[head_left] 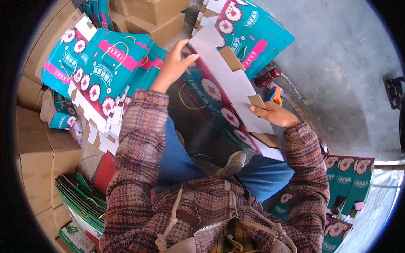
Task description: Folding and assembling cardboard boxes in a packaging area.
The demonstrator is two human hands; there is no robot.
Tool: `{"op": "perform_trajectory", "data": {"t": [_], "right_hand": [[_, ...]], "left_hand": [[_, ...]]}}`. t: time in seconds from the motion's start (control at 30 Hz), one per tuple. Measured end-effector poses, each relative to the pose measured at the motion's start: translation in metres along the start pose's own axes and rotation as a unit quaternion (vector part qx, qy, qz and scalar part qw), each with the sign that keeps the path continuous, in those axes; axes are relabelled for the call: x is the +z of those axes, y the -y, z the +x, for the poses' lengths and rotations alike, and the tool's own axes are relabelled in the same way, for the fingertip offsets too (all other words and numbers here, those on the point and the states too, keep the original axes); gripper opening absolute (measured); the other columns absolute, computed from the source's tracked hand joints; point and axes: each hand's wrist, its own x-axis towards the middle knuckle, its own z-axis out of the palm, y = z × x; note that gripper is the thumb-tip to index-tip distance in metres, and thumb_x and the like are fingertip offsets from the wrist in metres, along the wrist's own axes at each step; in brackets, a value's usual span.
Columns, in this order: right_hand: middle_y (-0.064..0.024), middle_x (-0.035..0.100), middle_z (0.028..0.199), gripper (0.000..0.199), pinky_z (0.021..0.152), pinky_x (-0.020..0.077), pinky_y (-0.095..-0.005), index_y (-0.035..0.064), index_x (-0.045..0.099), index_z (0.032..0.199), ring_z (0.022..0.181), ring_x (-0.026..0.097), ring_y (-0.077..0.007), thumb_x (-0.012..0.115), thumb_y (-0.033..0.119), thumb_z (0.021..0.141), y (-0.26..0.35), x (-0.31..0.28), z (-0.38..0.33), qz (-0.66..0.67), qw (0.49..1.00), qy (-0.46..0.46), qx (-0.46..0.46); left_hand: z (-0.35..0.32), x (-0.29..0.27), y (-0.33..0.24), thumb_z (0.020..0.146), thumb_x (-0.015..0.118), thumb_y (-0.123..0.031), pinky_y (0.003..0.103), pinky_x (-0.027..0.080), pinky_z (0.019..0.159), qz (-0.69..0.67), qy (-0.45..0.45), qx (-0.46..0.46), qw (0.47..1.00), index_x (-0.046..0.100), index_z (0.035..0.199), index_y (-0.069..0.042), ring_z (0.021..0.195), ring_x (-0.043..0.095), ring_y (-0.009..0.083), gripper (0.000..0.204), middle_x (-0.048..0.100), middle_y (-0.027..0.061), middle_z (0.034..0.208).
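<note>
Between my hands is a teal and magenta gift carton (211, 89) printed with white flowers, tilted above my knees. Its long white flap and short brown end flaps stand unfolded along the top edge. My left hand (175, 63) pinches the far left corner, thumb on the near face and fingers behind the edge. At the near right end, my right hand (275, 114) grips a small brown flap, its thumb on top and the other fingers partly hidden. A cord handle (187, 102) hangs from the carton's printed side.
Flat teal cartons (99, 71) lie stacked at left, more flat cartons (257, 38) at far right. Beyond my right hand are an orange tape dispenser (276, 96) and a dark red cylinder (268, 78). Brown boxes (33, 143) line the left; assembled teal boxes (345, 175) stand lower right.
</note>
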Motion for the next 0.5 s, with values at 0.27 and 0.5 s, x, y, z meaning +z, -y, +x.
{"op": "perform_trajectory", "data": {"t": [0.27,0.5], "right_hand": [[-0.0095,0.061,0.076,0.052,0.056,0.0531,-0.0291,-0.0032,0.060,0.098,0.068,0.063,-0.0184,0.050,0.047,0.093,-0.008,0.019,0.033,0.266,0.961,-0.078,-0.009],[-0.0078,0.067,0.090,0.041,0.059,0.0527,-0.0267,0.0011,0.059,0.110,0.072,0.065,-0.0163,0.051,0.038,0.094,-0.037,0.040,0.010,0.413,0.901,-0.131,0.010]], "left_hand": [[-0.057,0.050,-0.054,0.074,0.077,-0.037,0.040,0.024,0.112,-0.094,0.255,-0.005,0.962,0.025,0.141,0.007,0.136,0.030,0.0342,0.096,0.031,0.0258,0.145],[-0.145,0.110,-0.095,0.072,0.077,-0.043,0.043,0.025,0.112,-0.014,0.254,0.017,0.967,0.016,0.143,0.007,0.136,0.027,0.0408,0.106,0.023,0.0309,0.145]]}}
